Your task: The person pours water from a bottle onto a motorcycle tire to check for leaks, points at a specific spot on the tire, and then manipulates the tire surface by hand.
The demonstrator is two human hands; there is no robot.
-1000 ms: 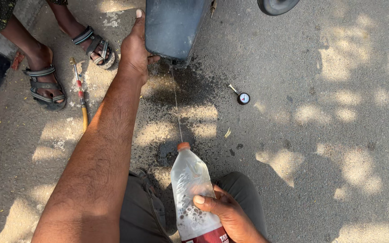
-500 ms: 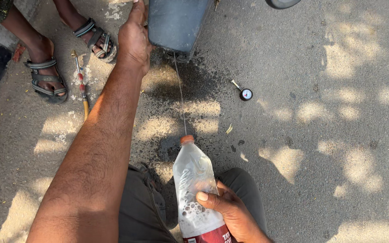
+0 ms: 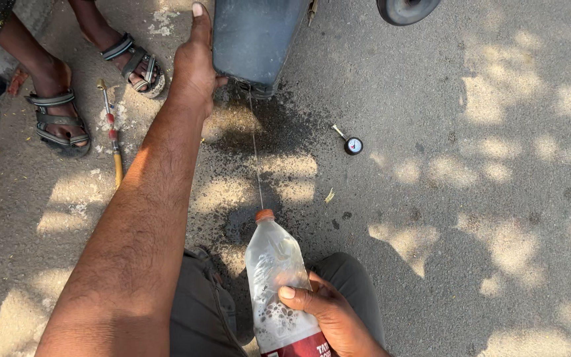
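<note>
Two hands are busy. Close by, the right hand (image 3: 328, 314) wraps its fingers around a clear plastic bottle (image 3: 277, 284) held upright over the person's knees. A thin stream (image 3: 256, 155) drops into its mouth. Farther off, the left hand (image 3: 194, 69) presses the dark tank (image 3: 256, 39), thumb up, fingers hidden. A small gauge (image 3: 352, 145) lies on the road.
</note>
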